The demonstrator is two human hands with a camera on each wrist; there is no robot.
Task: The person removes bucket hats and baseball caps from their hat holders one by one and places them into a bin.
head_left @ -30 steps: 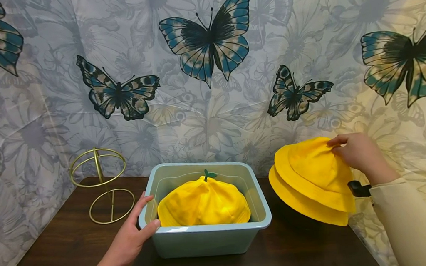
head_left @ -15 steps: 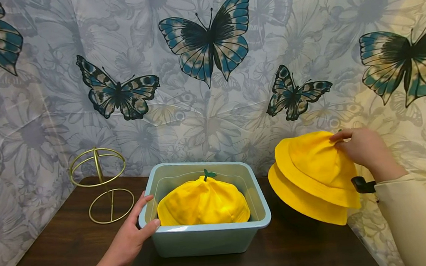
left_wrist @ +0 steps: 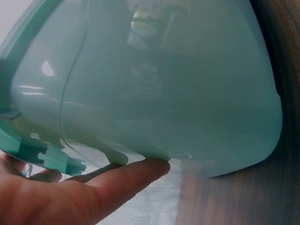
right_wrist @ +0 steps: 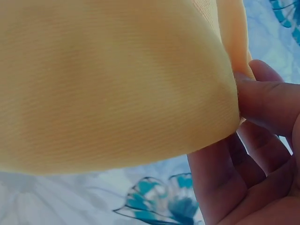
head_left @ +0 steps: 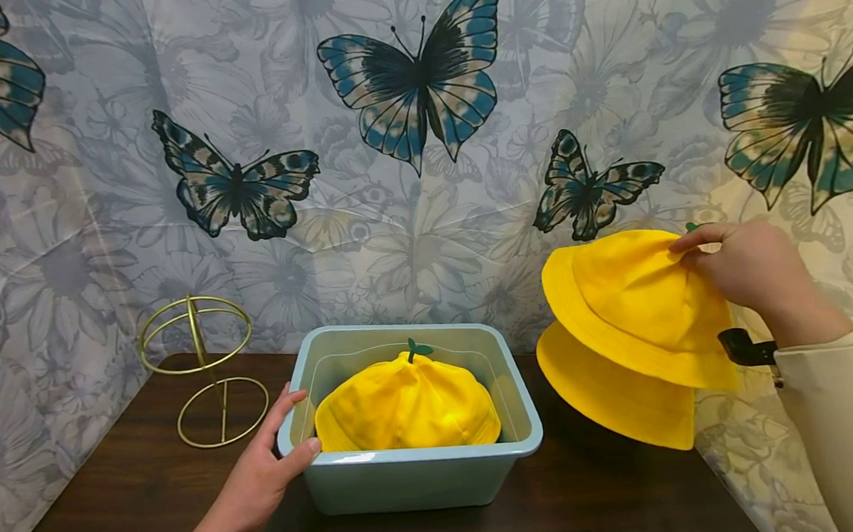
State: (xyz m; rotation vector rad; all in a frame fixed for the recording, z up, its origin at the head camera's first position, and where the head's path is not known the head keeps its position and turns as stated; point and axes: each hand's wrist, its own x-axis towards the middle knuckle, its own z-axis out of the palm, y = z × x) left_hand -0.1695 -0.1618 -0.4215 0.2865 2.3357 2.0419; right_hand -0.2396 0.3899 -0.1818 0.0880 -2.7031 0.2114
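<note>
My right hand (head_left: 753,265) pinches a yellow bucket hat (head_left: 625,300) near the top of its crown, thumb and fingertips gathering the cloth. A bit of green sprout shows above those fingers. In the right wrist view the hat's yellow cloth (right_wrist: 117,93) fills most of the picture. Below it, a second yellow hat (head_left: 595,395) sits tilted, its upper part covered by the raised one. My left hand (head_left: 258,475) grips the left rim of a pale green plastic bin (head_left: 413,480). Inside that bin lies a third yellow hat (head_left: 408,409) with a green sprout on top.
A gold wire hat stand (head_left: 209,367) with round rings stands at the left rear of the dark wooden table (head_left: 136,489). A butterfly-print cloth (head_left: 424,241) hangs close behind the table.
My right hand has lifted the upper hat up and to the right, widening the gap to the lower hat's brim. My left hand and the bin have stayed in place.
</note>
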